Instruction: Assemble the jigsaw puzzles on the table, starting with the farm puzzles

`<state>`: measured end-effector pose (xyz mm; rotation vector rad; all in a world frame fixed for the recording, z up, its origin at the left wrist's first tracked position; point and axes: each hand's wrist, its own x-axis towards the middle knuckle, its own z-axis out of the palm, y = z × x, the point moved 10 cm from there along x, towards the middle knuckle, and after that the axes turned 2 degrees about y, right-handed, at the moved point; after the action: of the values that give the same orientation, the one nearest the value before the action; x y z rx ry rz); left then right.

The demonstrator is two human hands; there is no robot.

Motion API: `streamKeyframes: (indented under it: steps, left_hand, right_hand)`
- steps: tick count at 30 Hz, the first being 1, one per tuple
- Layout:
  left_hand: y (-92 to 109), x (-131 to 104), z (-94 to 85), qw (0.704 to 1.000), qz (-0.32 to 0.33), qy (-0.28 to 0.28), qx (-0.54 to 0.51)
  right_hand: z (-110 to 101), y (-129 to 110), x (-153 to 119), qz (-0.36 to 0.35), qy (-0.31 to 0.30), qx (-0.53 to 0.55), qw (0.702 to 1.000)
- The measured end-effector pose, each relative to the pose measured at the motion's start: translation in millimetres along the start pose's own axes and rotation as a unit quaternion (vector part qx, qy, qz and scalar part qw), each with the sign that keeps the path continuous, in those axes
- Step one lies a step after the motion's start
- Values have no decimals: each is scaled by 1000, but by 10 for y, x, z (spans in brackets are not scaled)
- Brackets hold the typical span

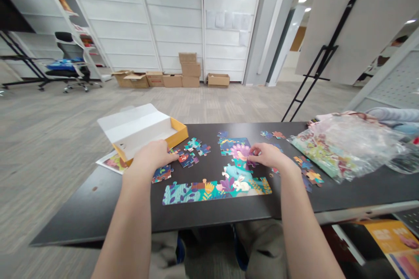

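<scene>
A partly joined jigsaw puzzle point(216, 189) lies on the black table point(203, 218), with a long bottom strip and a section rising to a pink peacock. My right hand point(266, 155) touches a piece at the right edge of that section, thumb and forefinger bent close around it. Over on the left, my left hand point(153, 155) rests beside the open box, its fingertips near a red and blue loose piece point(187, 159); whether it grips anything is hidden. More loose pieces point(162, 173) lie beneath this hand.
An open yellow and white box point(178, 133) stands at the back left, over a picture sheet point(111, 161). Several loose pieces point(312, 177) lie right of my right hand. Clear plastic bags point(356, 146) cover the table's right side.
</scene>
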<state>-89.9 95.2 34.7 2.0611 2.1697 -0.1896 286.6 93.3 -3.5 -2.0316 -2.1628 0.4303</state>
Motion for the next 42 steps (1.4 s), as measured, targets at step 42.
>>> streamKeyframes:
  steps: [42]
  left_hand:
    - [152,-113,126,997,59,-30,-44]
  right_hand:
    - [10,0,-4,-18,1,13,1000]
